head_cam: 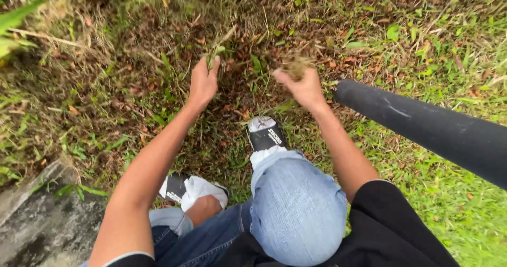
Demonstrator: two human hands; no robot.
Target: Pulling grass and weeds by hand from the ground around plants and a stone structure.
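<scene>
I am crouched over a patch of grass and dry brown leaf litter [248, 40]. My left hand [203, 81] reaches forward and pinches a small green weed sprig [215, 53] between its fingers. My right hand [302, 86] is closed around a clump of dry grass and roots [297, 66], lifted a little off the ground. Both forearms are bare. Below the hands are my knees in blue jeans [296, 209] and my feet in black-and-white slip-on sandals [266, 134].
A thick black tube [422, 124] slants in from the right edge toward the hands. A grey concrete slab [37, 225] lies at the lower left. Green grass [449, 214] covers the right side; broad green leaves [16, 19] hang at the upper left.
</scene>
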